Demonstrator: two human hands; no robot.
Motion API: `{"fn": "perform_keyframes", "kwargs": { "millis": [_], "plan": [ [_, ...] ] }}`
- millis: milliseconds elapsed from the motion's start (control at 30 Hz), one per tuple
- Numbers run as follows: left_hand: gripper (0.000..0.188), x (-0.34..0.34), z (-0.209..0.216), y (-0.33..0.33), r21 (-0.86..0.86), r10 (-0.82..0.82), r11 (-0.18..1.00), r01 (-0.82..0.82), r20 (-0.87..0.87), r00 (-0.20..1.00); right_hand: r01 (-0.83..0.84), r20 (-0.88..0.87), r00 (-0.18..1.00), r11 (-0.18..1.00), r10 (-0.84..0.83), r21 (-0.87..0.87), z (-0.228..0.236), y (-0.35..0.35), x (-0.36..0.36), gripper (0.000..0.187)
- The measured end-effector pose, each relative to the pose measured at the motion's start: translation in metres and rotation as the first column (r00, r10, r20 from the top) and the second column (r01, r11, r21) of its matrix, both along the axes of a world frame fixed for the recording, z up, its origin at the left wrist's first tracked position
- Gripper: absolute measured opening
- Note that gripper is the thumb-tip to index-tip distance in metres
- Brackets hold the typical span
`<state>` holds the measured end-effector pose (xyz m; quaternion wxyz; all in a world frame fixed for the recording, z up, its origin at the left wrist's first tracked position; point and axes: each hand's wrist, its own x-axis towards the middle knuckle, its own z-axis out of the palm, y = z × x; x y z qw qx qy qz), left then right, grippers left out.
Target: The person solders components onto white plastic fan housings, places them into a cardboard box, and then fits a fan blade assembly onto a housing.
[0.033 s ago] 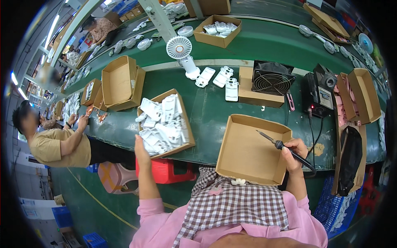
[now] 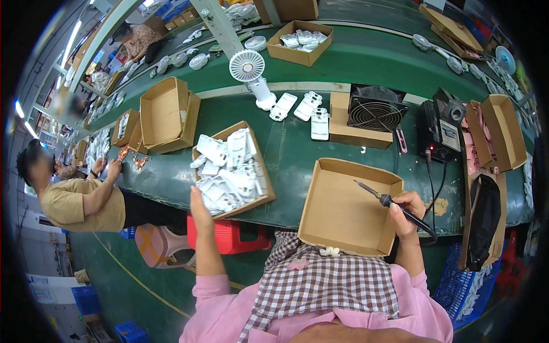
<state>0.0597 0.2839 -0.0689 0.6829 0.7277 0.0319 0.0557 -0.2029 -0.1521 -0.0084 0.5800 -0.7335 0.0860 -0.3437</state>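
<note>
My left hand grips the near left side of a cardboard box. White plastic housings fill that box in a loose pile; part of my fingers is hidden against its wall. In front of my body on the right stands an open, shallow cardboard tray with a bare bottom. Above its right side, my right hand is closed around the black handle of a soldering iron. The iron's metal tip points up and left over the tray. Its cord loops down beside my wrist.
Behind the boxes stand a white handheld fan, several white housings and a black cooling fan. A black soldering station with a red light is at right. A co-worker works at left. A red stool sits below the edge.
My left hand and the box of white housings have shifted slightly to the right, the box turning a little. My right hand and the soldering iron stay where they were.
</note>
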Motion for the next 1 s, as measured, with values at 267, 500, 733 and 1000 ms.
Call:
{"fn": "perform_keyframes", "kwargs": {
  "millis": [267,500,733,1000],
  "plan": [
    [0.058,-0.06,0.021,-0.118,-0.193,0.063,0.979,-0.067,-0.028,0.998,0.004,-0.026,1.0,0.999,-0.002,0.049,-0.007,-0.002,0.0,0.025],
    [0.027,-0.017,0.067,-0.084,0.422,-0.02,0.894,-0.148,0.368,0.93,0.027,-0.045,0.999,0.994,-0.022,0.102,-0.009,-0.005,-0.002,0.026],
    [0.045,0.078,0.132,-0.092,0.862,-0.653,0.413,0.293,0.056,0.755,0.014,-0.059,0.998,0.998,-0.01,0.067,-0.01,-0.005,0.003,0.025],
    [0.028,0.112,0.133,-0.086,0.727,-0.632,0.375,0.575,-0.254,0.732,-0.006,-0.075,0.997,0.999,0.008,0.033,-0.004,-0.002,0.005,0.022]
  ]
}}
